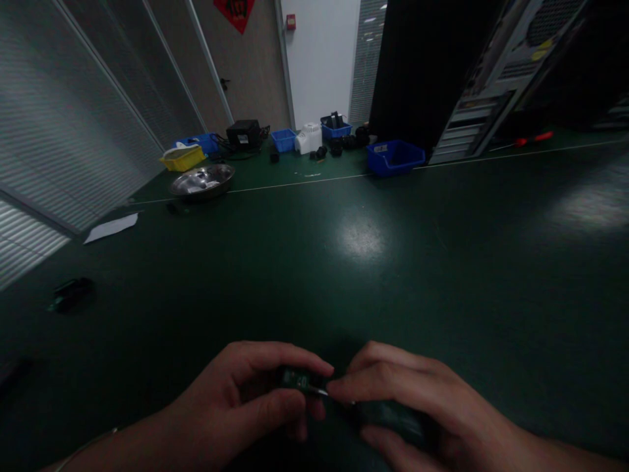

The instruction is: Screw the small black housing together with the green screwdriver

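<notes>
Low in the head view, my left hand (255,387) pinches a small green circuit board (296,379) between thumb and fingers. Close on its right, my right hand (417,387) is closed around a dark, glossy object (393,419), mostly hidden under the fingers; its kind cannot be made out. A thin, shiny metal piece (319,391) shows between the board and my right index fingertip. Which of the two it belongs to is unclear. Both hands are just above the green tabletop (295,262), with their fingertips nearly meeting.
To the left lie a dark small part (71,294) and a white sheet (112,227). Farther back stand a metal bowl (202,182), a yellow bin (183,158), a blue bin (396,159) and a white device (309,138). A red-handled tool (533,138) lies back right, beside a tall open case (486,98).
</notes>
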Tool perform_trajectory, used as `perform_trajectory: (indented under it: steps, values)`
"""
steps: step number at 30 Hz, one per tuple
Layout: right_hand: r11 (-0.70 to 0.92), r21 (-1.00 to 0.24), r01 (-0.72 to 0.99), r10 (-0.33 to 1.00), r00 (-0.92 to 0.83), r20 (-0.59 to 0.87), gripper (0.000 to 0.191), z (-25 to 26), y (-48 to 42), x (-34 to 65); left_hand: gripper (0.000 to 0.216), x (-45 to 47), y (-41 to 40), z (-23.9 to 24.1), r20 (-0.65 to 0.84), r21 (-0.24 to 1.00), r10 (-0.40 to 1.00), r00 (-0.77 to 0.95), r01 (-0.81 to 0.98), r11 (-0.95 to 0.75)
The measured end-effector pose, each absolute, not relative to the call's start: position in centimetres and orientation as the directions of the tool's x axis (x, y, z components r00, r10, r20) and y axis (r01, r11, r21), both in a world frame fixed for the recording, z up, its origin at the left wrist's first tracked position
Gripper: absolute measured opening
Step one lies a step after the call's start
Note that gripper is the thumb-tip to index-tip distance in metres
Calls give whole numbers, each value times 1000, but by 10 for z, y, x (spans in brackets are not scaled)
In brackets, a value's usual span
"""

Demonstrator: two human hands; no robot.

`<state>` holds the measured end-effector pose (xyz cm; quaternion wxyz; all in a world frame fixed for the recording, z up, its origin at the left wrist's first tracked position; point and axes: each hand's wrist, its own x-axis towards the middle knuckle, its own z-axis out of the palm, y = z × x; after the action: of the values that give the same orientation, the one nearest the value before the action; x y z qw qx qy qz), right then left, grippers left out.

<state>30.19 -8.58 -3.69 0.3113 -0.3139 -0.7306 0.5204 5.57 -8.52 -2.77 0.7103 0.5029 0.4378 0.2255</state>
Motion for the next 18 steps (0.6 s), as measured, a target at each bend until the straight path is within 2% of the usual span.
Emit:
perform_trajectory:
  steps: [5,10,18]
  values:
    - [264,-958,111,788,-598,148,56,-35,-88,303,23,57,-85,-29,-331,943,821,464,158,291]
    - [263,-952,157,770,-628,109,45,-36,-88,303,20,58,-84,-30,-404,881,740,538,9,474]
    - [290,-945,151,795,-588,150,58,-34,-89,303,22,58,-85,-27,-378,916,775,507,79,394]
